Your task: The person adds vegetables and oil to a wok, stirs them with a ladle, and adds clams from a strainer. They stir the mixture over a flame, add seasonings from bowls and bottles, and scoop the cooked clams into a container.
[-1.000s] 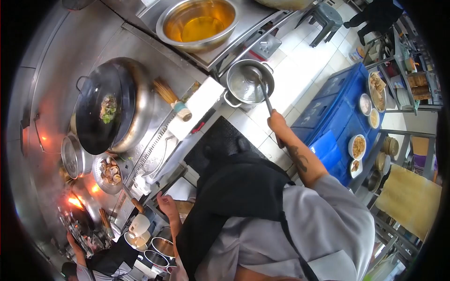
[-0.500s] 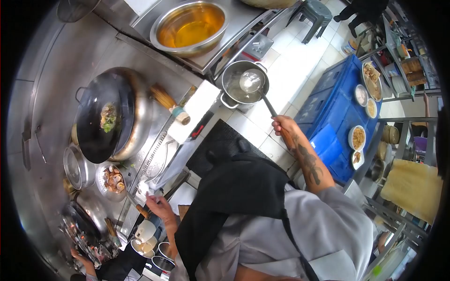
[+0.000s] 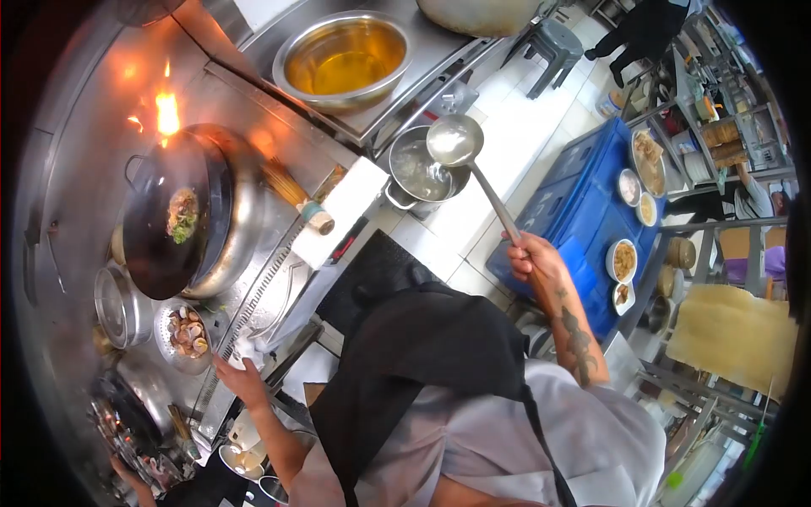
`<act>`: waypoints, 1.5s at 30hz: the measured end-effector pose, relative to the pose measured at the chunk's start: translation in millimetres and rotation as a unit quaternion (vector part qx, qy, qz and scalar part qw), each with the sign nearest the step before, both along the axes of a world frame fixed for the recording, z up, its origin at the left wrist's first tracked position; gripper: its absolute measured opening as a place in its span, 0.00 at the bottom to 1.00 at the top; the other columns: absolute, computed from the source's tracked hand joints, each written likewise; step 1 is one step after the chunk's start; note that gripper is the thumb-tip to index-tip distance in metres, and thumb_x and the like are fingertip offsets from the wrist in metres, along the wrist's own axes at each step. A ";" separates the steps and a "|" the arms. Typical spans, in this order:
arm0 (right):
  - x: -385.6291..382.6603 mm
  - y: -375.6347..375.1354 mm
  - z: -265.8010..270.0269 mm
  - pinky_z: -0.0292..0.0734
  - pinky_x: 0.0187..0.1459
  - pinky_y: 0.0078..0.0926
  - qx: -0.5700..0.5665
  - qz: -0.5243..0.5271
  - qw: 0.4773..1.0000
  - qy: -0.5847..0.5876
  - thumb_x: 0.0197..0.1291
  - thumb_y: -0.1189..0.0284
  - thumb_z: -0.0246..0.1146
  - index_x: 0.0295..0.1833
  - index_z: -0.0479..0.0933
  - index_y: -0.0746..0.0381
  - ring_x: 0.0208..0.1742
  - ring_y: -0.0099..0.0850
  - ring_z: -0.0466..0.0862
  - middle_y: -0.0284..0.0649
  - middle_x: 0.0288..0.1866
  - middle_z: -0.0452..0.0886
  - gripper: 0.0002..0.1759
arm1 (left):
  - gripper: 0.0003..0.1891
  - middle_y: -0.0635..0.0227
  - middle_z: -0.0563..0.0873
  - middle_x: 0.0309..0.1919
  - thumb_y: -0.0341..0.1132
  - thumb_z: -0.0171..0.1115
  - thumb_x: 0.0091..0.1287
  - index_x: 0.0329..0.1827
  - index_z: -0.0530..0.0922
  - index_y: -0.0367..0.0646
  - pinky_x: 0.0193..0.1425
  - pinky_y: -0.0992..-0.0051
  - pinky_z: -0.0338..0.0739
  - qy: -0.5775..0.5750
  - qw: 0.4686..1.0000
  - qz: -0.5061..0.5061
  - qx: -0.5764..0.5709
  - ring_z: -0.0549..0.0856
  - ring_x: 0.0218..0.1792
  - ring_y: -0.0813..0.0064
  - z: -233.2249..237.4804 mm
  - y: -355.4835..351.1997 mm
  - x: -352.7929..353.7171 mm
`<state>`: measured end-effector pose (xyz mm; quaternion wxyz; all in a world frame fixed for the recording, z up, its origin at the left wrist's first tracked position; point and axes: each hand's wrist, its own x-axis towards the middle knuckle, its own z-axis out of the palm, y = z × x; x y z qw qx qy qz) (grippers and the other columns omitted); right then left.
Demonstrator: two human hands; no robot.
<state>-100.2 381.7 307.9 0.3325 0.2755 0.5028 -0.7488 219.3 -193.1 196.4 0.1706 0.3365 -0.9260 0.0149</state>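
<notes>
My right hand (image 3: 536, 255) is closed round the wooden grip of a long metal ladle (image 3: 456, 140). The ladle's bowl is above the rim of a two-handled pot (image 3: 404, 160) holding clear liquid. My left hand (image 3: 242, 382) lies over the handle of a perforated strainer (image 3: 166, 329); the hand hides that handle, and the thumb points up. Clams (image 3: 187, 333) in their shells fill the strainer. Beyond it, a black wok (image 3: 152, 237) holds a small heap of chopped green and pale food (image 3: 182, 216), and a flame (image 3: 167, 114) rises at its far edge.
A bamboo brush (image 3: 287, 184) lies right of the wok. A steel bowl of yellow oil (image 3: 346, 68) stands on the far counter. Several food bowls rest on the blue chest (image 3: 583, 211) at right. A co-worker's hand (image 3: 127, 473) shows at lower left.
The ladle has risen out of the pot. My left hand has moved left onto the strainer's handle, which showed before. A flame has flared up at the wok.
</notes>
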 end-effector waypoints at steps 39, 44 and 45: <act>-59.8 -492.3 53.2 0.69 0.24 0.25 0.115 0.462 0.679 0.558 0.60 0.69 0.55 0.58 0.71 0.72 0.20 0.24 0.75 0.36 0.23 0.74 0.23 | 0.18 0.66 0.75 0.30 0.25 0.58 0.62 0.55 0.68 0.44 0.20 0.75 0.74 0.550 0.412 0.165 0.707 0.74 0.22 0.80 107.1 6.8 51.5; -76.8 -470.6 73.5 0.66 0.18 0.18 0.027 0.437 0.711 0.549 0.62 0.76 0.56 0.68 0.68 0.64 0.16 0.18 0.70 0.30 0.22 0.72 0.27 | 0.16 0.68 0.76 0.29 0.25 0.59 0.62 0.53 0.69 0.41 0.20 0.77 0.75 0.523 0.467 0.143 0.699 0.75 0.22 0.79 159.9 -1.6 5.1; -79.3 -466.6 74.7 0.65 0.18 0.17 0.018 0.427 0.728 0.535 0.62 0.75 0.57 0.67 0.68 0.65 0.16 0.17 0.70 0.30 0.24 0.72 0.26 | 0.15 0.68 0.76 0.29 0.25 0.59 0.62 0.52 0.70 0.41 0.20 0.77 0.75 0.521 0.474 0.135 0.697 0.75 0.22 0.79 168.8 -2.1 -10.5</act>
